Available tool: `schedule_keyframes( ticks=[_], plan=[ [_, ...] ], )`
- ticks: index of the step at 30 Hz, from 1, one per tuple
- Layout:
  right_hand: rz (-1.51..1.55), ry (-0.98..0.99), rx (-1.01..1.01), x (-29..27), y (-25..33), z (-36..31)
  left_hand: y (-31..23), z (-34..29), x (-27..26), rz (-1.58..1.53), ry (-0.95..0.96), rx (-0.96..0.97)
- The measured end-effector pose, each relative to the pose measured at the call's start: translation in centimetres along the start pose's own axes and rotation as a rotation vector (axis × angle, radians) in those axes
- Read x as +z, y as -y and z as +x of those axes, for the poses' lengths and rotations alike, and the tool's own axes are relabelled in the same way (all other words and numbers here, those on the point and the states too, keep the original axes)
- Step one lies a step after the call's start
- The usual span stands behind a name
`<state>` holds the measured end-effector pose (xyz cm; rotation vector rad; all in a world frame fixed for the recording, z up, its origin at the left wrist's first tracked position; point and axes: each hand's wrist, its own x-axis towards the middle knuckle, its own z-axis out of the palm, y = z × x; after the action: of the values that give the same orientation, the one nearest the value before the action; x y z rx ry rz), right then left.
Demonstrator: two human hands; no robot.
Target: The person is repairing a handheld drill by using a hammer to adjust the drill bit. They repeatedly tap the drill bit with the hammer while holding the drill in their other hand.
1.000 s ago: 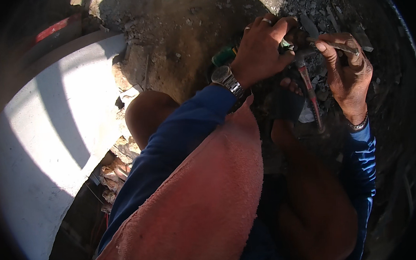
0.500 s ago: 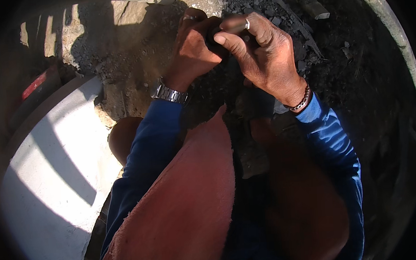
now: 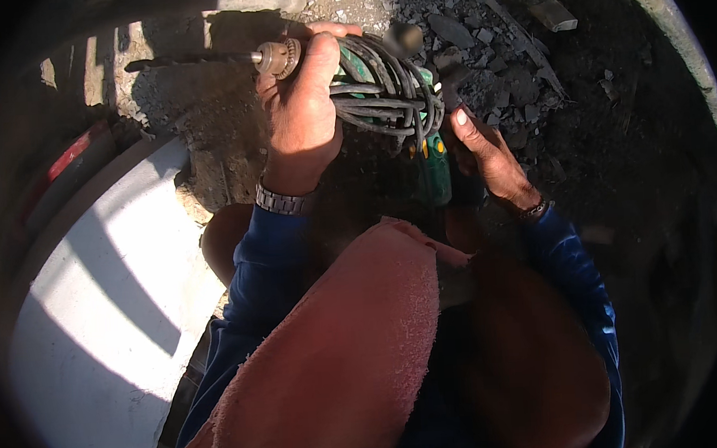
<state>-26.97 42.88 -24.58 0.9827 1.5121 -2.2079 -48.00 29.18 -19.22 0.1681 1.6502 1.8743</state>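
Note:
My left hand (image 3: 308,113) is closed around the front of a green power drill (image 3: 437,179), just behind its metal chuck (image 3: 279,58). A long dark drill bit (image 3: 196,60) sticks out of the chuck toward the left. Loops of grey-black cord (image 3: 380,101) are wound round the drill's body and hide much of it. Close beside the cord's right side is my right hand (image 3: 493,156), its thumb stretched upward. Shadow and the bundle hide most of its fingers, so whether it grips anything is unclear.
Broken stone and rubble (image 3: 479,47) lie beyond the drill, with a small block (image 3: 553,15) among them. A large white curved slab (image 3: 111,294) stands at the left, near a red-marked object (image 3: 69,154). Pink cloth (image 3: 340,338) hangs in front of me.
The corded drill has come into plain view, its bit toward the left. My left hand has turned and moved slightly left; my right hand has moved down and away from it.

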Motion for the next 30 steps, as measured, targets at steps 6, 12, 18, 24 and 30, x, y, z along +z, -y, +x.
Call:
schedule_keyframes(
  ticks=[6, 12, 18, 24, 30],
  plan=[
    [0.543, 0.096, -0.102, -0.1, 0.6, -4.0, 1.2, -0.3, -3.9, -0.736, 0.2, -0.165],
    [0.227, 0.157, -0.467, 0.7, 5.1, -4.1, 1.5, -0.8, -3.3, -1.209, 0.42, -0.138],
    [0.324, 0.05, -0.493, 1.1, 7.1, -4.1, 1.9, -0.6, -4.7, -1.089, 0.443, -0.142],
    [0.14, -0.268, -0.399, 2.1, 7.5, -3.2, 2.2, -0.3, -4.3, -0.835, 0.5, 0.103],
    [0.076, -0.388, -0.159, 2.2, 6.7, -2.1, 0.9, -1.6, -3.1, -0.488, 0.325, 0.198]
  ],
)
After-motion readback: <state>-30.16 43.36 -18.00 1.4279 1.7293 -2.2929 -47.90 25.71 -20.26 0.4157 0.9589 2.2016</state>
